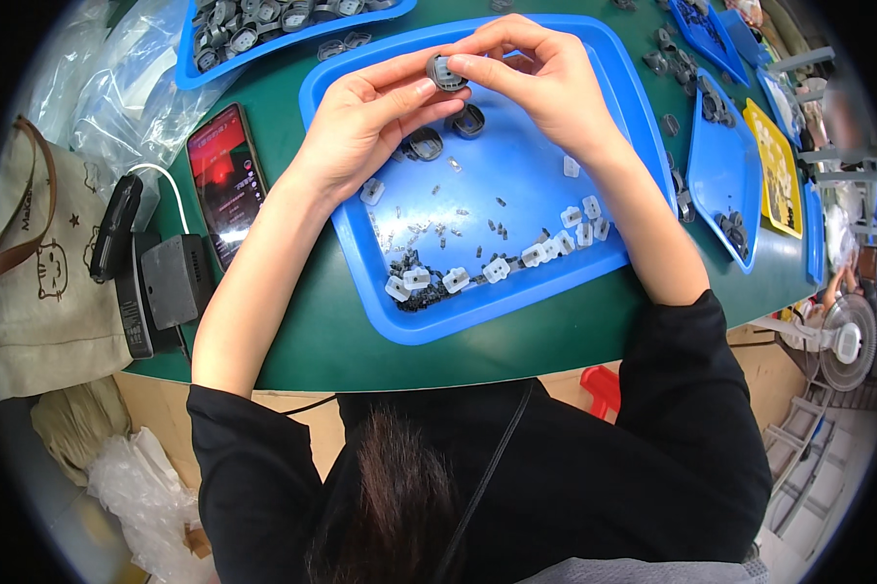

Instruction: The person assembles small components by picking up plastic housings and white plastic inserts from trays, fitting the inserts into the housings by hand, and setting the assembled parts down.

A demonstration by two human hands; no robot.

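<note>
Above the far half of a blue tray, my two hands come together on one round grey plastic part. My left hand grips it from the left with thumb and fingers. From the right, my right hand pinches it, the thumb against its face. Just below my hands, two dark round plastic parts lie in the tray. Several small white translucent plastic pieces rest along the tray's near and right sides. A heap of tiny black pieces fills the near left corner, with more scattered across the bottom.
A phone with a lit screen lies left of the tray, beside a black box-shaped device and a cloth bag. Another blue tray holds many grey parts. At right are a blue tray and a yellow tray.
</note>
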